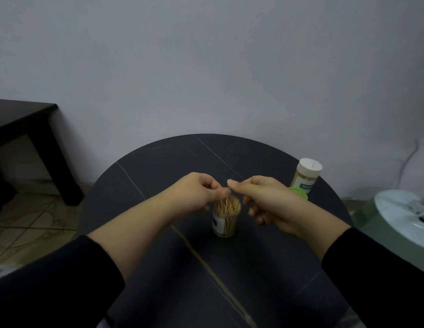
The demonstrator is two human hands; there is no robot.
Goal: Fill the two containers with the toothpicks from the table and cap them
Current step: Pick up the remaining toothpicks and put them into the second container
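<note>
A clear open container (225, 221) full of upright toothpicks (228, 206) stands in the middle of the round dark table (159, 166). My left hand (199, 192) hovers just above its left rim, thumb and fingers pinching toothpicks over the opening. My right hand (265, 200) is at the right of the container, thumb against forefinger, other fingers loosely curled; whether it holds anything is hidden. A second container (305, 176), capped white and filled, stands at the table's right edge. A green cap (299, 192) lies in front of it, partly behind my right hand.
A dark side table (29, 129) stands at the left against the wall. A white rounded object (405, 214) sits on the floor to the right of the table. Tiled floor shows at the lower left.
</note>
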